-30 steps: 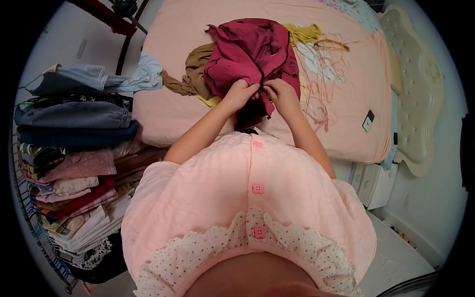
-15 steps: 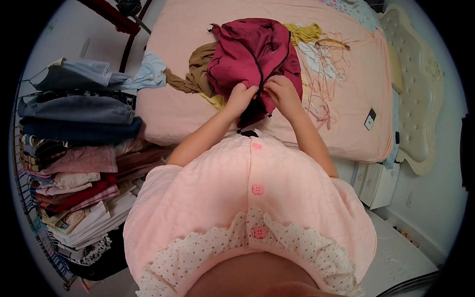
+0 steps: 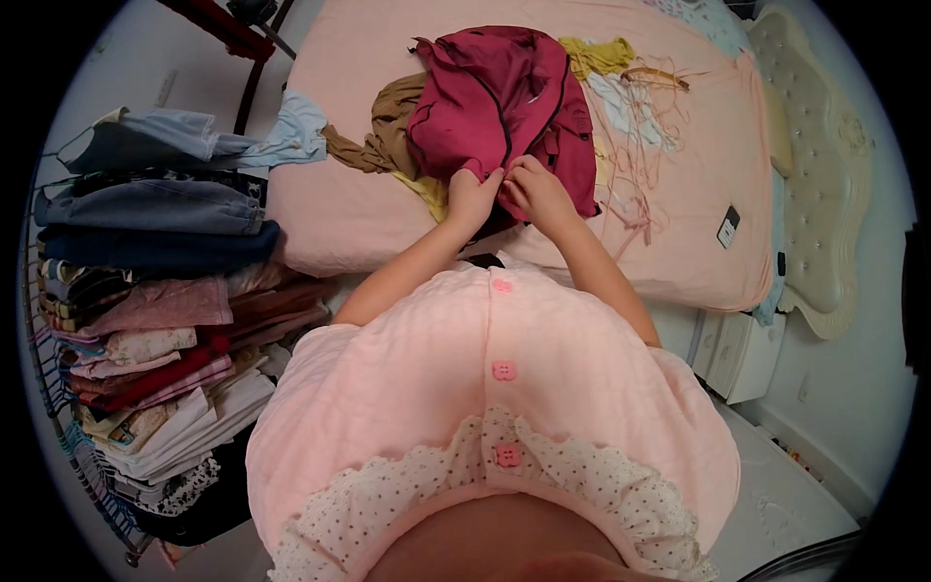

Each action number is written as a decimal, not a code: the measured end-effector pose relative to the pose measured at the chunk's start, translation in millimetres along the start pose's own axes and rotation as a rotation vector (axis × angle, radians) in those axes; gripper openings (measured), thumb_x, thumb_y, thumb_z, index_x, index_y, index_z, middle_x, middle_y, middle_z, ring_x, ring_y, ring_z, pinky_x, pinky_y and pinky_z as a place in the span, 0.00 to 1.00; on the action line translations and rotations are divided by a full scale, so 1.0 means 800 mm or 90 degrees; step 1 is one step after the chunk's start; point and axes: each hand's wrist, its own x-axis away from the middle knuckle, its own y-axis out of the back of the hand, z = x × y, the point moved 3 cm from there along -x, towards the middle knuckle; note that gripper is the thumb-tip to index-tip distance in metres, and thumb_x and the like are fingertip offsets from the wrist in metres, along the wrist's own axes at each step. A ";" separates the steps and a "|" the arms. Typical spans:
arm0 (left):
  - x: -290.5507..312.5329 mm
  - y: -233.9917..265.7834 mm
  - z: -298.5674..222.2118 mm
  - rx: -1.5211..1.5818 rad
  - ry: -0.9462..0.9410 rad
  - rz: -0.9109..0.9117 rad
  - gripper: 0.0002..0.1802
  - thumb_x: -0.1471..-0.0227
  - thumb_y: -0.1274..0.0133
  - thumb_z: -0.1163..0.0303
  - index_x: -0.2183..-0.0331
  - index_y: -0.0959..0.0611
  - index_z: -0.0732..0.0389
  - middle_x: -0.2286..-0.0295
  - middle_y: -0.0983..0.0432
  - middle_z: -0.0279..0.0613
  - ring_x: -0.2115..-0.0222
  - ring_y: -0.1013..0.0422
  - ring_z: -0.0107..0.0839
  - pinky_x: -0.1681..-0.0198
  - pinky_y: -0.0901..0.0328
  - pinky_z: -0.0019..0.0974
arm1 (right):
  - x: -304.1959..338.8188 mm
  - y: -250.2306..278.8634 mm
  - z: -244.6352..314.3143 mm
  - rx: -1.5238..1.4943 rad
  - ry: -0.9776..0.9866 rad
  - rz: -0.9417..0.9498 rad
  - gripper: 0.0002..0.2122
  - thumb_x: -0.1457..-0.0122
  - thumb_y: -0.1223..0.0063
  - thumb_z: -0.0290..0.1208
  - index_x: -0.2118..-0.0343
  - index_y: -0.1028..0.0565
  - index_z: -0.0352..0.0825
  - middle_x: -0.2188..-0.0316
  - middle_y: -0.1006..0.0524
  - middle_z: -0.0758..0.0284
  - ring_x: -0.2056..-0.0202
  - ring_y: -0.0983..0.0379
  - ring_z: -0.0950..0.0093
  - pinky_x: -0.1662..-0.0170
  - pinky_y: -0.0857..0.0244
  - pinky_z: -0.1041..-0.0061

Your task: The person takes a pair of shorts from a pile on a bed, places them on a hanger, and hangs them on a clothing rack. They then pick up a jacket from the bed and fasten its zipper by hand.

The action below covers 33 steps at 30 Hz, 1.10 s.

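Note:
A dark red jacket [image 3: 465,107] with black zipper edging lies on the near part of the bed, its front partly open. At its near edge my left hand [image 3: 473,195] is closed on the left side of the front, beside the black zipper. Close by, almost touching it, my right hand [image 3: 538,194] pinches the other zipper edge. The small zipper parts between my fingers are too small to make out. Under the jacket's left side lies a brown garment [image 3: 393,121], with a yellow cloth [image 3: 424,194] below it.
Clothes [image 3: 155,218] hang packed on a rack at the left. On the pink bed sheet [image 3: 339,48] are several pink hangers [image 3: 635,209], a mustard garment [image 3: 596,55] and a phone [image 3: 727,228]. A padded headboard [image 3: 810,165] and white cabinet [image 3: 742,359] stand at right.
My two hands have come closer together at the zipper's lower end. The jacket's lower right part has spread slightly toward the right and nearer to me.

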 end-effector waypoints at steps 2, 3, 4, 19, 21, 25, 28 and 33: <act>0.003 0.004 -0.009 -0.064 -0.053 0.009 0.17 0.58 0.51 0.64 0.85 0.29 0.70 0.90 0.37 0.53 0.88 0.37 0.44 0.82 0.44 0.41 | 0.001 -0.003 -0.004 -0.011 0.008 -0.020 0.04 0.54 0.53 0.24 0.76 0.33 0.29 0.71 0.33 0.61 0.72 0.34 0.63 0.69 0.39 0.71; 0.005 0.007 -0.016 -0.099 -0.072 0.009 0.19 0.57 0.52 0.62 0.86 0.29 0.69 0.90 0.36 0.55 0.86 0.36 0.47 0.82 0.43 0.42 | 0.001 -0.005 -0.005 -0.013 0.008 -0.018 0.04 0.54 0.53 0.24 0.76 0.33 0.29 0.71 0.33 0.61 0.72 0.34 0.63 0.69 0.39 0.71; 0.006 0.009 -0.019 -0.133 -0.090 0.010 0.21 0.56 0.54 0.61 0.87 0.29 0.69 0.89 0.35 0.56 0.85 0.36 0.50 0.81 0.43 0.44 | 0.001 -0.006 -0.005 -0.012 0.003 -0.022 0.05 0.54 0.53 0.25 0.76 0.33 0.29 0.72 0.33 0.61 0.72 0.34 0.63 0.69 0.39 0.71; 0.013 0.028 0.011 0.030 0.038 0.208 0.16 0.53 0.53 0.62 0.83 0.29 0.64 0.91 0.39 0.30 0.88 0.43 0.20 0.85 0.47 0.28 | -0.035 -0.013 -0.048 0.007 -0.045 -0.085 0.04 0.55 0.54 0.24 0.76 0.32 0.29 0.73 0.33 0.58 0.71 0.35 0.60 0.68 0.40 0.69; 0.011 0.033 0.009 0.045 0.043 0.222 0.15 0.53 0.53 0.62 0.83 0.30 0.63 0.90 0.40 0.30 0.88 0.43 0.20 0.85 0.47 0.27 | -0.039 -0.012 -0.053 0.043 -0.049 -0.078 0.04 0.54 0.54 0.24 0.77 0.32 0.29 0.73 0.33 0.59 0.71 0.34 0.60 0.67 0.40 0.69; 0.007 0.047 -0.001 0.021 0.086 0.255 0.14 0.55 0.52 0.63 0.79 0.25 0.65 0.88 0.36 0.35 0.87 0.39 0.23 0.83 0.43 0.29 | -0.048 -0.015 -0.082 0.080 -0.071 -0.163 0.04 0.54 0.54 0.24 0.77 0.32 0.29 0.73 0.33 0.59 0.72 0.34 0.60 0.67 0.40 0.68; -0.006 0.066 0.007 0.066 0.107 0.236 0.17 0.56 0.53 0.58 0.76 0.23 0.65 0.83 0.30 0.41 0.82 0.33 0.29 0.78 0.39 0.31 | -0.052 -0.020 -0.101 0.087 -0.107 -0.181 0.05 0.54 0.54 0.26 0.76 0.32 0.29 0.73 0.33 0.58 0.71 0.34 0.60 0.67 0.39 0.68; -0.032 0.094 0.025 -0.599 0.181 0.218 0.28 0.61 0.56 0.44 0.71 0.23 0.61 0.77 0.27 0.50 0.72 0.30 0.43 0.71 0.37 0.42 | -0.050 -0.037 -0.081 0.166 -0.115 -0.085 0.06 0.54 0.55 0.29 0.77 0.33 0.31 0.74 0.33 0.59 0.73 0.33 0.60 0.71 0.38 0.66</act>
